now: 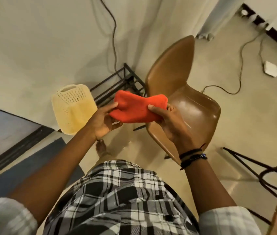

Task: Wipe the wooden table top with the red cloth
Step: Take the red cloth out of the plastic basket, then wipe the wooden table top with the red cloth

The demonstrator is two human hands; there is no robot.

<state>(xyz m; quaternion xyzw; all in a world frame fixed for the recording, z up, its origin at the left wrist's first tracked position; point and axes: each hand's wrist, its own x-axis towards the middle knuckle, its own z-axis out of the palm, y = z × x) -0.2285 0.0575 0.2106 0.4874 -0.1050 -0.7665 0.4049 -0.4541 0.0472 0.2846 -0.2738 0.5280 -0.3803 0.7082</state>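
The red cloth (136,108) is held bunched above a brown chair (183,102), pinched at each end by the left hand (104,122) and right hand (170,122)

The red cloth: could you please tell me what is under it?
Under the red cloth, both hands, left hand and right hand, hold it above the brown chair; their covered fingers are hidden.

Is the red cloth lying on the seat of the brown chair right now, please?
No, the red cloth is held up between the left hand and right hand.
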